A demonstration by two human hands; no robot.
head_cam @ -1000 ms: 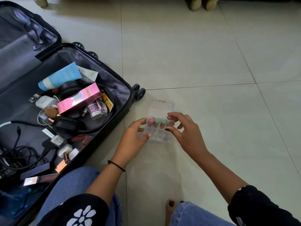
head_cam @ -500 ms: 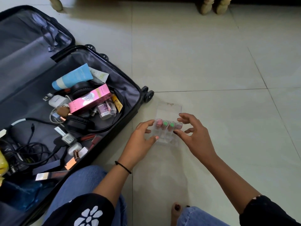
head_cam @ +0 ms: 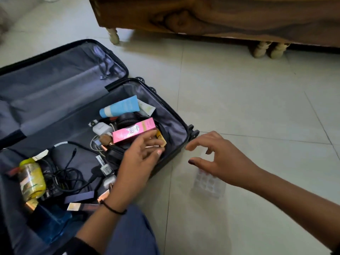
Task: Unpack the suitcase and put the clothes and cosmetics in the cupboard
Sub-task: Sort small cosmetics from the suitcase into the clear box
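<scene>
The black suitcase (head_cam: 182,121) lies open on the tiled floor, its near half full of cosmetics and cables. My left hand (head_cam: 139,161) reaches into it with loosely stretched fingers, their tips over small items just below the pink box (head_cam: 134,132) and beside a yellow packet (head_cam: 161,139). I cannot see anything held in it. A blue tube (head_cam: 119,108) lies further back. My right hand (head_cam: 222,159) hovers with spread fingers above the clear plastic organiser (head_cam: 209,184) on the floor right of the suitcase, without touching it.
Black headphones (head_cam: 127,117), a white charger (head_cam: 101,128), tangled black cables (head_cam: 68,173) and a yellow-lidded jar (head_cam: 31,179) also lie in the suitcase. A wooden cupboard (head_cam: 220,15) on turned legs (head_cam: 113,35) stands at the back. My blue-jeaned knee (head_cam: 128,232) is below.
Both hands let go of the clear organiser. My left hand moved left into the suitcase and my right hand lifted above the organiser. The view swung up, showing the cupboard.
</scene>
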